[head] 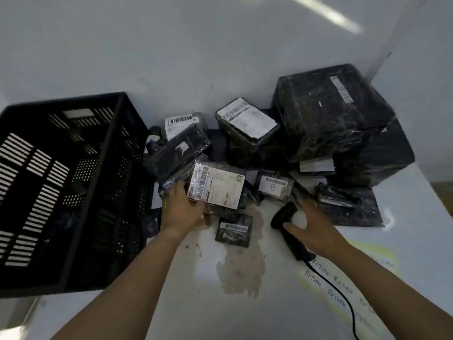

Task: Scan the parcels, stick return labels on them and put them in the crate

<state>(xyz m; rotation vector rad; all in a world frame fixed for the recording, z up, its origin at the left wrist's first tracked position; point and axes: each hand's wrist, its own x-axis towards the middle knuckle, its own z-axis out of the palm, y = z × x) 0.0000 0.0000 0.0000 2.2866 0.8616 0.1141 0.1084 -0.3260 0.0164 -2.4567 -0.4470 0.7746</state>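
Parcel (215, 187) beside black crate (98, 180), left hand (182, 209) grip curled on it, right hand (311, 231) spread over scanner (285, 213)

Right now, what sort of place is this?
Likely a parcel returns desk, warehouse or back room. Clues: a pile of black-wrapped parcels with barcode labels, the left hand gripping one parcel; a corded barcode scanner by the right hand; a sheet of handwritten RETURN labels.
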